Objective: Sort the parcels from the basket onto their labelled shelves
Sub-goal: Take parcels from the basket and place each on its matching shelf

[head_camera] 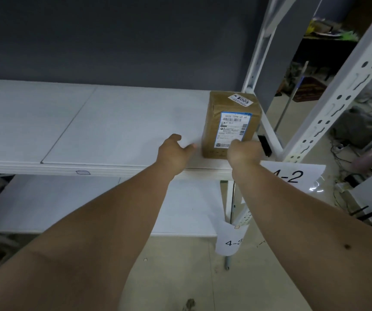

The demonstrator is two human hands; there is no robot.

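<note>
Two bare forearms reach up from the bottom of the view toward a white shelf backed by a dark grey wall. At the far left the shelf's boards are bare, and a lower shelf shows beneath. The left hand hangs over the front part of the shelf just left of the parcel, fingers loosely spread and holding nothing; its fingertips are blurred, and whether they brush the box cannot be told. It looks placed there to steady or square the box rather than to carry it.

Next comes the brown cardboard parcel, standing upright at the right end of the shelf, close to the white upright post. A shipping label faces the person and a small sticker reading 005 sits on top — probably turned outward so the codes stay readable. The right hand is against the box's lower front corner with fingers curled; whether they pinch the box or merely press it is not clear.

Below the right wrist a paper tag reads 4-2 (partly hidden by the arm), and a second tag lower down begins 4- — so the parcel appears set on the shelf marked 4-2. The basket is out of view.
</note>
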